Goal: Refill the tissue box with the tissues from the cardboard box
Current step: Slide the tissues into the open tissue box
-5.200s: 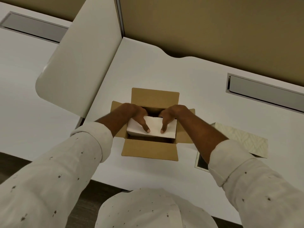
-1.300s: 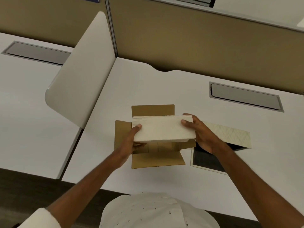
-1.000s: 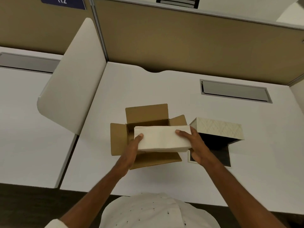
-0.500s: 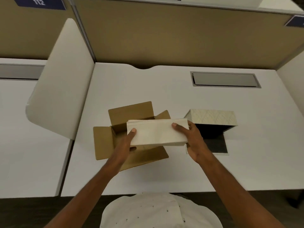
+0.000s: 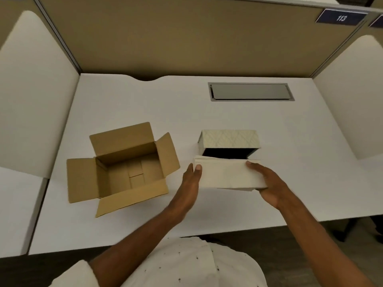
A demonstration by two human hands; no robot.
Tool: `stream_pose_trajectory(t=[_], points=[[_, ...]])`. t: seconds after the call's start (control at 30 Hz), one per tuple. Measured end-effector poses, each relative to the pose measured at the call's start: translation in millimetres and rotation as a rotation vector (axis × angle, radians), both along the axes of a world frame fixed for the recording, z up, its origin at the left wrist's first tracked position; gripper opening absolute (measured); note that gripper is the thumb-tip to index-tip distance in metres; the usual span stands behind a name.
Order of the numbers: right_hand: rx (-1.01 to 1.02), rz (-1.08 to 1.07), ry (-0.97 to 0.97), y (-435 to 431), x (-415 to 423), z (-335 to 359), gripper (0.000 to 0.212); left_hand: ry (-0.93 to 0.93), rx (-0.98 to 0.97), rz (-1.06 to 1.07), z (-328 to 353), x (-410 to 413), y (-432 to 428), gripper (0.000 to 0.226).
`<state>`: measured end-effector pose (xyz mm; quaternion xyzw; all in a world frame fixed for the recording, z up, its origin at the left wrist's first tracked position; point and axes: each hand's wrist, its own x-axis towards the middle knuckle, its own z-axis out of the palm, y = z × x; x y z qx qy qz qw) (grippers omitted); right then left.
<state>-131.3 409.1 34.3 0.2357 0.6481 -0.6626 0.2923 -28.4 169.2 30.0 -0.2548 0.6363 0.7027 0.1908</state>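
Note:
A white stack of tissues (image 5: pixel 227 175) hangs between both hands, just in front of the tissue box (image 5: pixel 229 138). My left hand (image 5: pixel 191 181) grips its left end and my right hand (image 5: pixel 269 183) grips its right end from beneath. The tissue box is cream with a diamond pattern, and its dark open side faces me. The stack hides the lower part of that opening. The brown cardboard box (image 5: pixel 128 168) stands to the left with all flaps spread, and nothing shows inside it.
The white desk (image 5: pixel 145 104) has a grey cable hatch (image 5: pixel 250 91) at the back right. White side dividers (image 5: pixel 35 90) stand on both sides and a tan partition runs along the back. The desk's front edge lies close below my arms.
Both hands have carried the tissue stack to the right, from above the cardboard box to the front of the tissue box. The cardboard box's inside now shows.

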Motion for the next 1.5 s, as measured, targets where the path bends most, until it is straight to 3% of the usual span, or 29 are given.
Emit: stream_pose_trajectory(t=[0.13,0.27,0.5,0.63,0.73,0.93,1.3,1.5], points=[[0.033,0.055,-0.031,24.5,-28.7,-35.6,0.035,-0.059,0.095,0.13,-41.0,-24.9,29.5,0.055],[0.074,0.082,-0.002,30.6,-58.7,-75.7,0.039,-0.125,0.169,0.274,-69.6,-53.0,46.1,0.041],[0.177,0.108,0.067,25.6,-76.9,-110.3,0.068,-0.209,0.016,0.234,-85.0,-85.2,62.5,0.057],[0.212,0.129,0.089,30.5,-74.0,-118.2,0.076,-0.165,-0.148,0.128,-84.6,-87.5,66.8,0.06],[0.212,0.136,0.067,34.8,-75.8,-120.5,0.083,-0.14,-0.253,0.177,-88.8,-89.5,65.1,0.064],[0.243,0.151,0.096,33.0,-69.5,-123.9,0.071,-0.171,-0.244,0.084,-96.6,-94.6,64.8,0.059],[0.271,0.129,0.126,29.6,-68.6,-126.2,0.06,-0.23,-0.099,0.223,-109.5,-99.5,54.9,0.049],[0.296,0.145,0.111,30.2,-70.0,-125.1,0.062,-0.179,-0.215,0.105,-106.6,-94.9,59.6,0.051]])
